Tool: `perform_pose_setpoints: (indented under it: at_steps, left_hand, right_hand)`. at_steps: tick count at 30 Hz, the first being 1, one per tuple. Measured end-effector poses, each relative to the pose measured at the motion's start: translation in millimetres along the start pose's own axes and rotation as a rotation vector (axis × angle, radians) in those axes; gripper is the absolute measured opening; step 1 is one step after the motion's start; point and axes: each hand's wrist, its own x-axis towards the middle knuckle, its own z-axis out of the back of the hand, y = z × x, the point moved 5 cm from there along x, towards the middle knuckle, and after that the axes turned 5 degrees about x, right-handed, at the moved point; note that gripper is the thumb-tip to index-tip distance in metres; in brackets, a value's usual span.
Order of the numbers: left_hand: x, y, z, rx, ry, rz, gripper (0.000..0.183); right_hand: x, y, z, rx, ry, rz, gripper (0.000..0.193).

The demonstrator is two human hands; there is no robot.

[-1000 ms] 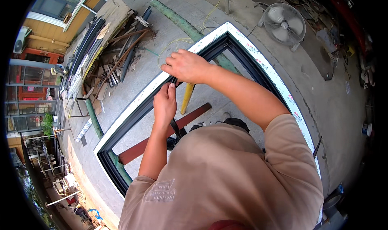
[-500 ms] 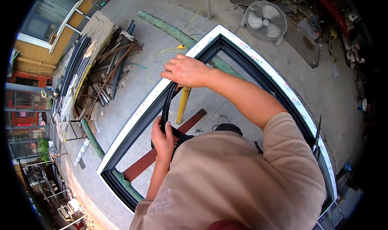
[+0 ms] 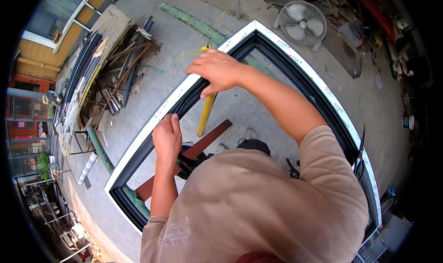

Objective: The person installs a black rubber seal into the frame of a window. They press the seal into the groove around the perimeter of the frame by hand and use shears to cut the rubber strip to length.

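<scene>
A large window frame [image 3: 308,84], white-faced with printed film and black inner channels, surrounds me at waist height. My right hand [image 3: 216,69] lies over its far left side, fingers bent across the white face and thumb on the inner black edge. Lower along that same side, my left hand [image 3: 167,136] is closed at the inner channel, thumb uppermost. A black rubber strip [image 3: 185,160] runs from beneath my left hand toward my waist; the part under my fingers is hidden. Black-handled scissors [image 3: 359,163] rest on the frame's right side.
Green pipes [image 3: 191,22] and a yellow post [image 3: 206,115] stand under the frame, with a reddish-brown bar [image 3: 203,145] crossing inside it. A floor fan [image 3: 302,24] is at far right. Scrap strips and boards [image 3: 99,64] are piled at left.
My left hand has moved up and left from the hanging loop of strip to the frame's side. The loop between my hands is gone from view. My right thumb has spread from the fingers.
</scene>
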Motion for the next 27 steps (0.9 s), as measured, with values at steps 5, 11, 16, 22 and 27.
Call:
perform_pose_setpoints:
  at_steps: [5, 11, 16, 22, 27]
  left_hand:
    - [5.5, -8.1, 5.3, 0.033, 0.076, 0.054, 0.041]
    - [4.8, -6.3, 0.0, -0.014, 0.062, 0.075, 0.040]
    - [1.1, -3.9, -4.4, -0.032, 0.042, 0.097, 0.039]
    - [2.5, -1.2, -11.2, -0.033, 0.067, 0.125, 0.039]
    - [-0.9, -2.2, -16.7, -0.057, -0.021, 0.125, 0.039]
  right_hand:
    - [3.1, -2.3, 2.6, 0.032, 0.089, -0.101, 0.070]
    - [4.9, -3.5, 6.5, 0.049, 0.147, -0.127, 0.069]
    - [8.1, -5.2, 3.4, 0.061, 0.129, -0.108, 0.059]
    - [4.6, -2.3, -0.7, -0.004, 0.054, -0.104, 0.051]
    - [3.3, -1.4, -0.9, -0.050, -0.013, -0.064, 0.047]
